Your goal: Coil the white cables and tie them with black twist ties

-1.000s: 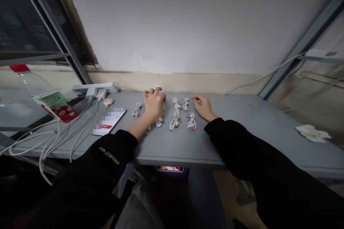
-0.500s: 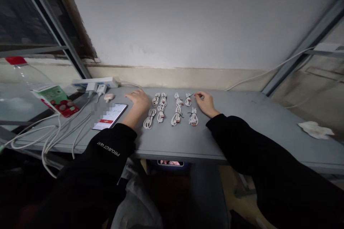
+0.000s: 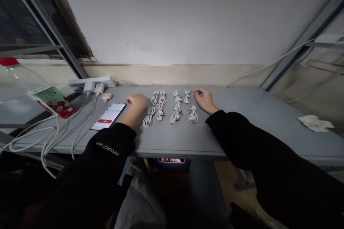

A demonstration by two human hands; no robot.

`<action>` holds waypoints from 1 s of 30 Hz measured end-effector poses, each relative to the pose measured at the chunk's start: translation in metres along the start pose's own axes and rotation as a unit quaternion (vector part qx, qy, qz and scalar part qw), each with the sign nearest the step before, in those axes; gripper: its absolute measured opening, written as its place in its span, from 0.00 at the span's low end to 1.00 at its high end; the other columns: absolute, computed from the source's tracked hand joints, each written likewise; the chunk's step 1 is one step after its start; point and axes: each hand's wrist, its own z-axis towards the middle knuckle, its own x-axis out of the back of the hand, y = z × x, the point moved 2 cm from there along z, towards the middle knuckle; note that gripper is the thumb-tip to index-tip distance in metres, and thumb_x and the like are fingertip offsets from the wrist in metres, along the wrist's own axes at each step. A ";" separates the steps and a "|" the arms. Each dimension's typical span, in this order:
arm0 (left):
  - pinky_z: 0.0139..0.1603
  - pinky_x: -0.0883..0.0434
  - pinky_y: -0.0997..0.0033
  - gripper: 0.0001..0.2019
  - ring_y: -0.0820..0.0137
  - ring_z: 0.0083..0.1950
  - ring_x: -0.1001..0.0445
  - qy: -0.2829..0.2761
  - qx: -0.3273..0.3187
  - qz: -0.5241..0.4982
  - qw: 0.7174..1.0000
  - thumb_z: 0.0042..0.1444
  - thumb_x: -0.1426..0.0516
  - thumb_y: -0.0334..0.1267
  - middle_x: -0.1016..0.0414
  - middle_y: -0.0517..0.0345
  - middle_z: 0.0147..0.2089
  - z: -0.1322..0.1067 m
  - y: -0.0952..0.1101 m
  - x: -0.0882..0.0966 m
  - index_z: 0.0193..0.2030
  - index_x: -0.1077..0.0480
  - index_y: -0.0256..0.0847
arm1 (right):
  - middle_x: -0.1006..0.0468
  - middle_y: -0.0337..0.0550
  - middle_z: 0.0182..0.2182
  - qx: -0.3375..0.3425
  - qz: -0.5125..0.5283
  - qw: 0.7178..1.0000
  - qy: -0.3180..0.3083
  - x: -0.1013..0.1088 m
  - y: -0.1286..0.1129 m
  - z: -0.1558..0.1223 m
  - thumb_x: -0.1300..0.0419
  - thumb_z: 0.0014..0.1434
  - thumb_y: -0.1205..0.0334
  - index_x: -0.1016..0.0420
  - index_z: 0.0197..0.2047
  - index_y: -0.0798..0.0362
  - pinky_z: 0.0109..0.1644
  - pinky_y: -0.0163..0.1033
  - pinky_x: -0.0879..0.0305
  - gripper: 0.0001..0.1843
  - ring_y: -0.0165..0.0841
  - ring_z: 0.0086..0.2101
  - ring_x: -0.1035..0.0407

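Note:
Several white charging cables (image 3: 176, 114), coiled and bound with black ties, lie in two rows on the grey table (image 3: 166, 139); orange shows at some plugs. My left hand (image 3: 138, 101) rests on the table left of the coils, fingers curled in, with nothing visible in it. At the right end of the back row is one coiled cable (image 3: 187, 96), its black tie end sticking out toward my right hand (image 3: 204, 100). The fingertips of that hand are pinched close beside the tie end; whether they grip it I cannot tell.
A phone (image 3: 109, 116) with a lit screen lies by my left forearm. Behind it are a pink-white case (image 3: 106, 96) and a power strip (image 3: 104, 81) with chargers. A green-red packet (image 3: 55, 100) and loose cords (image 3: 49, 128) are left; crumpled tissue (image 3: 315, 123) lies right.
My left hand's spread fingers have curled inward. The right hand keeps its pinch beside the back-row cable. The whole view has shifted slightly.

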 end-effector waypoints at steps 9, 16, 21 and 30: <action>0.46 0.33 0.57 0.23 0.49 0.57 0.29 -0.041 0.029 0.047 0.998 0.54 0.46 0.27 0.29 0.30 0.58 -0.011 0.007 0.006 0.58 0.32 0.31 | 0.21 0.48 0.30 -0.001 0.011 1.000 0.003 -0.001 -0.002 0.000 0.45 0.56 0.60 0.22 0.31 0.55 0.42 0.44 0.35 0.12 0.39 0.34 0.28; 0.50 0.34 0.54 0.17 0.46 0.55 0.27 0.105 -0.006 -0.101 0.989 0.61 0.50 0.33 0.27 0.26 0.52 -0.018 0.009 0.016 0.53 0.32 0.24 | 0.21 0.47 0.30 0.007 0.014 1.000 0.005 -0.002 0.000 -0.001 0.46 0.57 0.60 0.24 0.31 0.54 0.42 0.45 0.34 0.11 0.39 0.34 0.28; 0.36 0.33 0.67 0.15 0.61 0.38 0.24 0.180 -0.056 -0.311 0.932 0.64 0.51 0.41 0.25 0.46 0.35 -0.014 0.021 0.012 0.51 0.35 0.32 | 0.22 0.47 0.30 0.009 0.013 1.000 0.002 -0.001 0.000 0.000 0.45 0.56 0.60 0.23 0.31 0.55 0.41 0.44 0.35 0.11 0.38 0.33 0.29; 0.20 0.51 0.75 0.14 0.79 0.18 0.42 -0.003 -0.091 -0.675 0.732 0.59 0.43 0.47 0.39 0.64 0.22 -0.009 0.039 -0.001 0.30 0.35 0.38 | 0.23 0.46 0.29 0.032 0.003 0.999 0.007 0.002 -0.004 0.000 0.47 0.57 0.60 0.23 0.32 0.55 0.39 0.43 0.37 0.12 0.37 0.32 0.32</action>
